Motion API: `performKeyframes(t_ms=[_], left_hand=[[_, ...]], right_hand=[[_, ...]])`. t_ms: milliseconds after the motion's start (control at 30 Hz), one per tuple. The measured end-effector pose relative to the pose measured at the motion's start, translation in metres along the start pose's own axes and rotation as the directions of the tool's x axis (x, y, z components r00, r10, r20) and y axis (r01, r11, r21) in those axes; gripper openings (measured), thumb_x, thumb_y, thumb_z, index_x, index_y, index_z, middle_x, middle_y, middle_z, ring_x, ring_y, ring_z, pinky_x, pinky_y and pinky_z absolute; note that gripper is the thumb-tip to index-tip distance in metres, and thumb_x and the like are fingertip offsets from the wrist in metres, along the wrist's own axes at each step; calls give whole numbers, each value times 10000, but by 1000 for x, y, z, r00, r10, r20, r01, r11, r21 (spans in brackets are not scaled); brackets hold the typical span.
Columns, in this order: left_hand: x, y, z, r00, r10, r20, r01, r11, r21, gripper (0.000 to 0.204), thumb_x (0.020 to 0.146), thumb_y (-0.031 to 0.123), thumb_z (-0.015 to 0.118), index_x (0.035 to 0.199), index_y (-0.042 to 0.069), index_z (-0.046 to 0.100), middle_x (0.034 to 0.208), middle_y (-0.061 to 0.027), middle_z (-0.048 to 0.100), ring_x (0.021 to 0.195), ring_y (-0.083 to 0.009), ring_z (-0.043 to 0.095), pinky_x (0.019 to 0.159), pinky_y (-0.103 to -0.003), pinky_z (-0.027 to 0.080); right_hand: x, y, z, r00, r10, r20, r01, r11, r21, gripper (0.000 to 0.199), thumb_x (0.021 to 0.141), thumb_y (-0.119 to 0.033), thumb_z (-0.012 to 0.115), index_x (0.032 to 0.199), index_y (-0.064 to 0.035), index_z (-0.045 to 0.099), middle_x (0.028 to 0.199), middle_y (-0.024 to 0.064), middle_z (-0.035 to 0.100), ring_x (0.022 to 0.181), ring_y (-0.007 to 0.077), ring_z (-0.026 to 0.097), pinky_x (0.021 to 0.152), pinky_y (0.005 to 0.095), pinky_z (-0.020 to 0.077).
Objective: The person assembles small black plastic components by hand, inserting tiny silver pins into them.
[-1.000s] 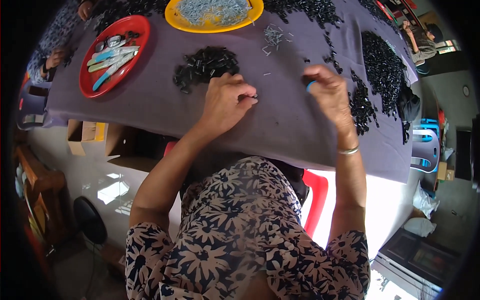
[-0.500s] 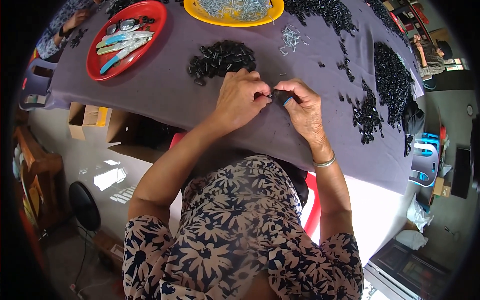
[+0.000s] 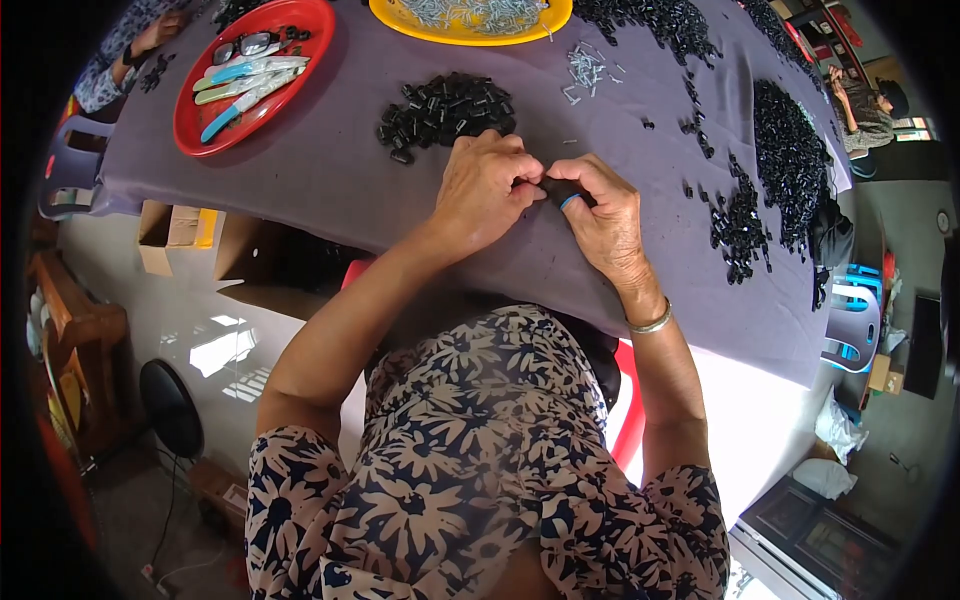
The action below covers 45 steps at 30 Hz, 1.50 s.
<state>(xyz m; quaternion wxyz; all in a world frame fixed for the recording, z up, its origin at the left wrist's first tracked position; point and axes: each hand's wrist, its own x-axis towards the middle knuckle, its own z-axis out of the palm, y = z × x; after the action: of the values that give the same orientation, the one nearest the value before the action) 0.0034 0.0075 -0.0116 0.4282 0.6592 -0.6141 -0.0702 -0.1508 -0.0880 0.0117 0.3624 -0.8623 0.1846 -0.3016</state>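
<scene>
My left hand (image 3: pixel 488 185) and my right hand (image 3: pixel 607 215) meet just above the tablecloth, fingertips almost touching. Both are closed in a pinch. Whatever sits between the fingers is too small and covered to make out. A dark cover with a blue edge (image 3: pixel 571 202) shows on my right thumb, and a metal bangle (image 3: pixel 652 318) circles that wrist. Right beyond my left hand lies a heap of small black pieces (image 3: pixel 440 112), like short plastic sleeves. Past my right hand is a loose scatter of small silvery pins (image 3: pixel 588 70), with one single pin (image 3: pixel 569 141) lying closer.
The purple-grey cloth (image 3: pixel 330 190) covers the table. At the far left stands a red tray (image 3: pixel 184 120) with blue- and green-handled tools and glasses. A yellow tray (image 3: pixel 400 30) of pins is at the far edge. More black pieces (image 3: pixel 790 150) lie right. Other people's hands (image 3: pixel 158 32) show far left.
My fingertips have drawn slightly closer together, and the small dark bit seen between them earlier is now covered. Otherwise the view has only shifted a little.
</scene>
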Motion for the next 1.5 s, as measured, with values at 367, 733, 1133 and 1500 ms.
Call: performKeyframes(t_ms=[367, 733, 1133, 1500], left_hand=[[2, -1, -2, 1000, 13, 21, -13, 1000, 15, 122, 704, 93, 754, 785, 104, 663, 777, -16, 604, 826, -223, 553, 764, -378, 376], [-1, 0, 7, 998, -45, -40, 35, 975, -219, 438, 725, 30, 720, 1147, 42, 603, 852, -82, 687, 801, -258, 654, 795, -384, 448], [2, 2, 2, 990, -140, 8, 137, 952, -275, 645, 659, 40, 813, 1254, 63, 566, 815, -85, 658, 756, -264, 641, 734, -387, 506], [3, 8, -1, 1000, -23, -9, 20, 975, -223, 700, 633, -39, 767, 1288, 40, 533, 817, -38, 623, 817, -252, 615, 782, -380, 447]], right_hand=[[2, -3, 1, 1000, -21, 17, 22, 998, -59, 288, 755, 153, 587, 979, -17, 651, 868, 78, 647, 755, 188, 638, 693, 284, 501], [2, 5, -4, 995, 55, 85, -62, 995, 79, 193, 800, 142, 560, 929, 17, 629, 866, 41, 627, 807, 108, 609, 739, 238, 492], [46, 2, -15, 801, 451, 394, -475, 879, -42, 101, 837, -107, 659, 854, -10, 638, 713, -19, 607, 613, 50, 509, 537, 209, 388], [41, -3, -11, 840, 387, 379, -357, 922, -151, 114, 830, -83, 649, 932, -36, 667, 749, 35, 666, 621, 133, 584, 585, 290, 476]])
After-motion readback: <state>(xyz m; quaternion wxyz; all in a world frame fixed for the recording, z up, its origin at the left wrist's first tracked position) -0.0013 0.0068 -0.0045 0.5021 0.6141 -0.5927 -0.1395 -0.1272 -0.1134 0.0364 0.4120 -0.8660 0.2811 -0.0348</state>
